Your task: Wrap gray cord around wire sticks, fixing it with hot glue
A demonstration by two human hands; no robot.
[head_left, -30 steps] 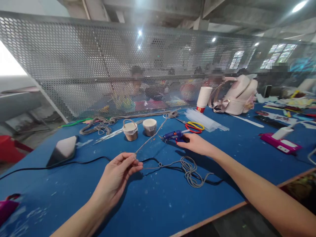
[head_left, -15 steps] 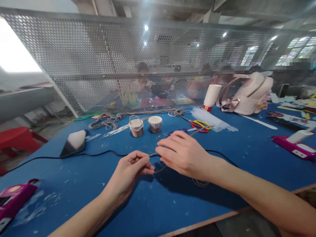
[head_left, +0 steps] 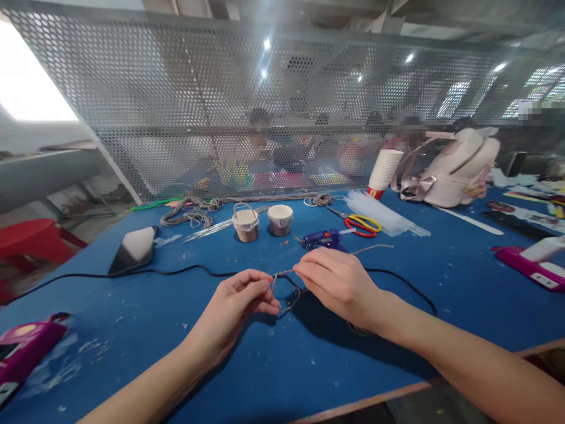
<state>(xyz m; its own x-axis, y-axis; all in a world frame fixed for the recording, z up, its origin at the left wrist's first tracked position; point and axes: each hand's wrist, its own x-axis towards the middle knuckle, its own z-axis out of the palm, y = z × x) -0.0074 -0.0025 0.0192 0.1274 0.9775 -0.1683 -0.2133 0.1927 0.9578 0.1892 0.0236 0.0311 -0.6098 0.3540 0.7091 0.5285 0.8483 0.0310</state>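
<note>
Thin grey-brown cord [head_left: 285, 272] runs taut between my two hands, just above the blue table. My left hand [head_left: 241, 300] pinches it between thumb and fingers, and a loop of the cord hangs below. My right hand [head_left: 338, 282] grips the cord from the other side, fingertips pressed together; a loose end trails out past its knuckles to the right. More coiled cord lies partly hidden under my right wrist. Beyond my right hand rests a blue glue gun [head_left: 324, 238]. Farther back stand a small cord-wrapped bucket with a handle [head_left: 246, 227] and a similar cup without one [head_left: 280, 221].
Scissors with red and yellow handles [head_left: 362, 225], clear glue sticks [head_left: 384, 212] and stacked paper cups [head_left: 385, 171] lie toward the back right, near a pink backpack [head_left: 459, 171]. A phone [head_left: 132, 250] is at left. A black cable [head_left: 172, 271] crosses the table before a perforated metal screen [head_left: 176, 106].
My right hand has drawn slightly right and its fingers have closed together on the cord. The glue gun shows more fully now. My left hand keeps its pinch.
</note>
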